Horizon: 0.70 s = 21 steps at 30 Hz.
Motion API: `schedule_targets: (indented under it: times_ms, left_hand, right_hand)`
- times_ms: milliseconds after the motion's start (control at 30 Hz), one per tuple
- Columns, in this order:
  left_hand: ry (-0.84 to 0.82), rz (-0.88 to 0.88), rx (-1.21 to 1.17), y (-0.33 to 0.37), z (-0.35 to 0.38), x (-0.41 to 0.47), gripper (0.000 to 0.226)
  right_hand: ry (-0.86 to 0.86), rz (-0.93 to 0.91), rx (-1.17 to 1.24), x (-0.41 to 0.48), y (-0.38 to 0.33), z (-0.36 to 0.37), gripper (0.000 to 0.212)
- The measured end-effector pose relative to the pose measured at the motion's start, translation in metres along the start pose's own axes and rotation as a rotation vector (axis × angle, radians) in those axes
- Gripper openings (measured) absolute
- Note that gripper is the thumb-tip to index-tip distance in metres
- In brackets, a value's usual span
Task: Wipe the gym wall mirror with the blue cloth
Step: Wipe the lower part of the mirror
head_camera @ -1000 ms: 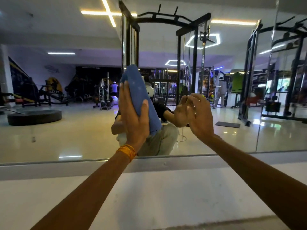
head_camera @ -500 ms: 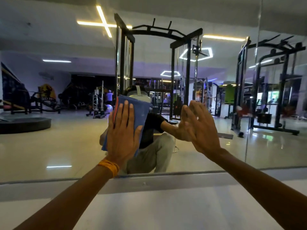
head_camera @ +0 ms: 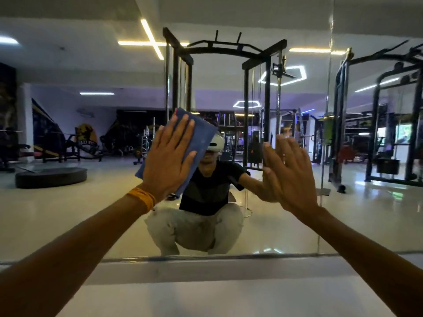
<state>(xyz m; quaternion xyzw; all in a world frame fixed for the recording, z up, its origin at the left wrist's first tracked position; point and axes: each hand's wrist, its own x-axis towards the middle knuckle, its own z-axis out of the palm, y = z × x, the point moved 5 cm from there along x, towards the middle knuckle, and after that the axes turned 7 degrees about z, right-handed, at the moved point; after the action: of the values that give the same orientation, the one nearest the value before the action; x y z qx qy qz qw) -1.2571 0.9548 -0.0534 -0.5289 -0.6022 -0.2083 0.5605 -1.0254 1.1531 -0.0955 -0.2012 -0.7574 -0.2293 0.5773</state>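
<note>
Reaching forward from the bottom corners of the view, two bare forearms stretch toward the mirror [head_camera: 68,220], the left one wearing an orange band [head_camera: 142,200] at the wrist. Below them a pale ledge [head_camera: 206,271] runs along the bottom edge of the glass. The left hand [head_camera: 168,156] lies flat, fingers straight and spread, pressing the blue cloth [head_camera: 201,138] against the glass. The cloth is folded into a long tilted strip, its upper end showing above the fingertips and its lower end down near the wrist. The right hand [head_camera: 290,170] is likewise flat and wide, fingers straight and slightly apart, palm toward the glass to the right of the cloth and holding nothing. Its mirrored twin meets it, but whether the palm really touches the glass I cannot tell. In the mirror the person's reflection crouches low in a black shirt and light trousers, the cloth covering part of the head. Further back in the reflection stand a tall black cable frame [head_camera: 224,88], a second black rack [head_camera: 375,124] to the right, a round black platform [head_camera: 51,179] on the shiny floor to the left, and bright strip lights [head_camera: 152,43] on the ceiling
</note>
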Motion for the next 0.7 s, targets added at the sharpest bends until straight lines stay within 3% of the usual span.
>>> schedule_targets:
  times_ms: [67,133,200,267,333,433,500,633,700]
  left_hand:
    - [0.033,-0.060,0.001,0.024,0.006,0.000,0.068]
    - [-0.022,0.146,0.014,0.065,0.030,-0.034,0.069]
    - [-0.135,0.411,0.010,0.100,0.046,-0.084,0.071]
    - [-0.192,0.512,0.048,0.103,0.047,-0.102,0.069]
    - [-0.145,0.408,0.059,0.085,0.039,-0.072,0.066]
    - [-0.030,0.045,0.023,0.051,0.016,0.002,0.066]
    - [0.006,0.005,0.031,0.054,0.017,0.012,0.068]
    - [-0.134,0.534,0.039,0.118,0.049,-0.075,0.066]
    - [-0.188,0.672,0.051,0.125,0.056,-0.097,0.063]
  right_hand:
    - [0.021,0.061,-0.013,0.006,0.007,0.005,0.074]
    - [0.015,0.067,-0.014,-0.002,0.002,0.010,0.079]
    - [-0.001,0.059,0.024,-0.017,-0.003,0.010,0.071]
    - [-0.039,0.033,0.024,-0.030,-0.005,0.009,0.065]
    - [-0.077,0.009,-0.006,-0.035,-0.001,0.010,0.064]
    - [-0.092,0.006,-0.009,-0.033,0.005,0.008,0.062]
    - [-0.077,0.034,0.010,-0.034,0.003,0.008,0.062]
    - [-0.037,0.053,0.059,-0.040,-0.002,0.012,0.072]
    - [-0.035,0.034,0.058,-0.040,-0.003,0.009,0.073]
